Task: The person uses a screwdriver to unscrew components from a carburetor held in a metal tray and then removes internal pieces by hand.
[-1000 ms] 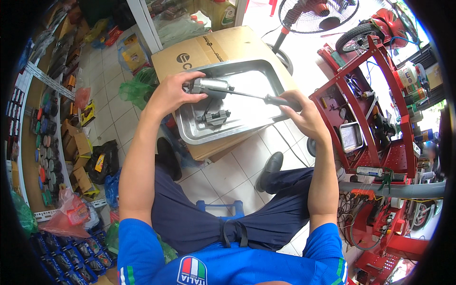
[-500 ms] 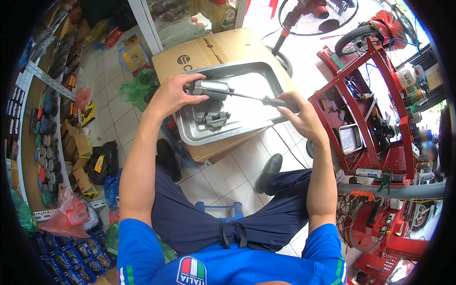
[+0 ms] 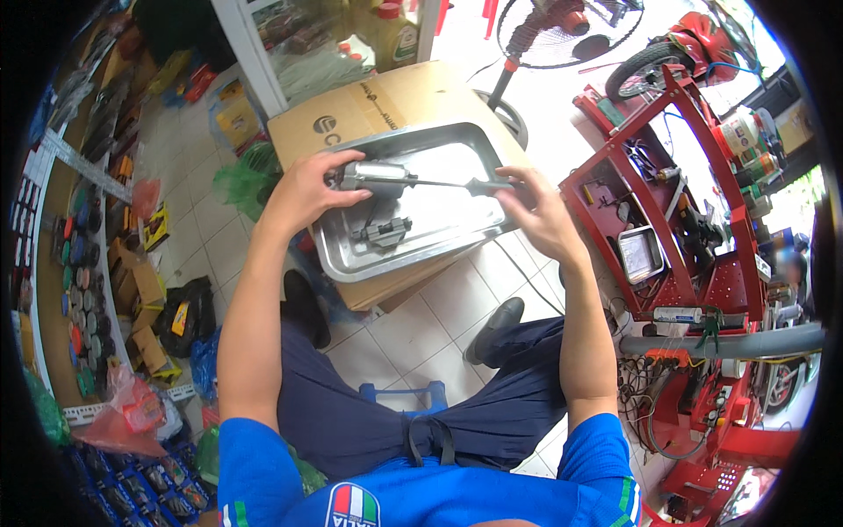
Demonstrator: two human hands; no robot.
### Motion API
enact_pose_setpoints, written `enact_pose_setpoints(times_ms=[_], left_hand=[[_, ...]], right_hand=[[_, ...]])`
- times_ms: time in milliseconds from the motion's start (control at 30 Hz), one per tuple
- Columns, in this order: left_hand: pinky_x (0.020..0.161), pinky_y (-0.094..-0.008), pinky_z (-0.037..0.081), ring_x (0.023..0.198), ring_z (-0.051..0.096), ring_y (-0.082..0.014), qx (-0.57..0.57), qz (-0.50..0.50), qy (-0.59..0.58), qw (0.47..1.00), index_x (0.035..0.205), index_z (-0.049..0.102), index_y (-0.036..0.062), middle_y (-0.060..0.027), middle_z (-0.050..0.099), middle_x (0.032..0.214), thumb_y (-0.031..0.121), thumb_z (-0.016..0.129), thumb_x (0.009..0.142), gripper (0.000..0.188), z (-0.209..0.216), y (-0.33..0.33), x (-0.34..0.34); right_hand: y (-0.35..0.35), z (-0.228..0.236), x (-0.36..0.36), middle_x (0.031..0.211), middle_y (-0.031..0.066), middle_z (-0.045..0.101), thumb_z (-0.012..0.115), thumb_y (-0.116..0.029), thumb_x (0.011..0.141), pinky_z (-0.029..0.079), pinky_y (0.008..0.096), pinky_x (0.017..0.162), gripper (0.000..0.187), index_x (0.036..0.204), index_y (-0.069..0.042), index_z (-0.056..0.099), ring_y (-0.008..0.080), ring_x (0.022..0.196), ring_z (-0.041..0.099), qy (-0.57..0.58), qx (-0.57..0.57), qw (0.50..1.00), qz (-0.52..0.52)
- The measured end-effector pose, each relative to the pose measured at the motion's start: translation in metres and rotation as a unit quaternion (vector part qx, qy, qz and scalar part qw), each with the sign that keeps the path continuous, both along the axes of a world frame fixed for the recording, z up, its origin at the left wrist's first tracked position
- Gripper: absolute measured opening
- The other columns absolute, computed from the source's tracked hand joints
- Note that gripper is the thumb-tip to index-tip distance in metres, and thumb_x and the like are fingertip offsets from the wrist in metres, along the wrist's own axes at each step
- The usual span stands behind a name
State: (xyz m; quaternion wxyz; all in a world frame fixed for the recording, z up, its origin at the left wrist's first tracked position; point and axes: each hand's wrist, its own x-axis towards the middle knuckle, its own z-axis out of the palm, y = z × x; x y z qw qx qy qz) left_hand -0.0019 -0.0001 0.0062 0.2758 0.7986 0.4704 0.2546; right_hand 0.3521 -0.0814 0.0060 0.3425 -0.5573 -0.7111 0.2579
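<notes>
A silver cylindrical metal part (image 3: 379,175), much like a small motor, is gripped in my left hand (image 3: 303,195) between thumb and fingers. It sits over the left side of a metal tray (image 3: 457,158). From the other side, my right hand (image 3: 537,212) holds a screwdriver (image 3: 486,187) by its dark handle. The thin shaft points left and its tip meets the right end of the part. Exact contact at the tip is too small to make out. Lower in the tray lies a second dark grey metal part (image 3: 386,232).
Under the tray is a cardboard box (image 3: 294,133). A standing fan (image 3: 575,33) is beyond it, and a red tool rack (image 3: 628,290) stands to the right. Stocked shelves (image 3: 75,299) line the left. A blue stool (image 3: 404,393) shows between my legs.
The view has shifted slightly. My right hand's fingers have changed position on the screwdriver handle, now stretched further along it. My left hand keeps its hold on the metal part.
</notes>
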Motion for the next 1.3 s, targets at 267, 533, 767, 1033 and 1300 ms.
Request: enact_pose_setpoints(times_ms=[267, 533, 767, 1033, 1300], left_hand=[[0.093, -0.0356, 0.052, 0.103, 0.069, -0.0282, 0.004, 0.010, -0.019, 1.000, 0.124, 0.070, 0.0039, -0.0151, 0.073, 0.114, 0.024, 0.087, 0.074, 0.057, 0.001, -0.002, 0.002], [0.090, -0.0350, 0.053, 0.100, 0.069, -0.0245, -0.001, 0.002, -0.035, 0.999, 0.124, 0.070, 0.0035, -0.0147, 0.073, 0.111, 0.022, 0.089, 0.073, 0.058, -0.003, 0.000, 0.002], [0.090, -0.0350, 0.053, 0.099, 0.069, -0.0244, 0.000, -0.004, -0.044, 0.999, 0.124, 0.070, 0.0027, -0.0148, 0.073, 0.111, 0.022, 0.089, 0.073, 0.058, -0.004, 0.000, 0.000], [0.092, -0.0353, 0.053, 0.102, 0.069, -0.0262, 0.014, -0.006, -0.041, 0.999, 0.124, 0.070, 0.0025, -0.0155, 0.072, 0.114, 0.024, 0.088, 0.074, 0.057, -0.005, 0.000, 0.001], [0.109, -0.0370, 0.045, 0.129, 0.060, -0.0297, 0.048, 0.005, -0.021, 0.999, 0.131, 0.066, 0.0033, -0.0176, 0.064, 0.138, 0.024, 0.085, 0.078, 0.061, -0.007, -0.003, 0.002]], right_hand=[[0.007, 0.006, 0.018, 0.096, 0.0053, 0.064, 0.071, -0.023, 0.098, 0.048, 0.0243, 0.072, 0.035, 0.125, -0.005, 0.057, 0.0090, 0.087, 0.062, 0.192, -0.155, 0.969, -0.032], [0.010, 0.001, 0.015, 0.104, 0.0060, 0.066, 0.072, -0.019, 0.097, 0.050, 0.0247, 0.067, 0.036, 0.125, -0.001, 0.059, 0.0104, 0.078, 0.060, 0.187, -0.133, 0.973, -0.032], [0.007, 0.003, 0.033, 0.101, 0.0094, 0.068, 0.072, -0.015, 0.097, 0.055, 0.0278, 0.069, 0.042, 0.132, 0.001, 0.056, 0.0130, 0.081, 0.066, 0.284, -0.159, 0.945, 0.012], [0.019, -0.008, 0.024, 0.087, 0.0053, 0.070, 0.068, -0.023, 0.100, 0.053, 0.0260, 0.065, 0.038, 0.127, 0.001, 0.057, 0.0095, 0.069, 0.062, 0.132, -0.160, 0.973, -0.101], [0.009, 0.000, 0.039, 0.111, 0.0163, 0.071, 0.074, -0.007, 0.092, 0.062, 0.0316, 0.075, 0.047, 0.133, 0.005, 0.054, 0.0191, 0.093, 0.071, 0.249, -0.116, 0.961, 0.005]])
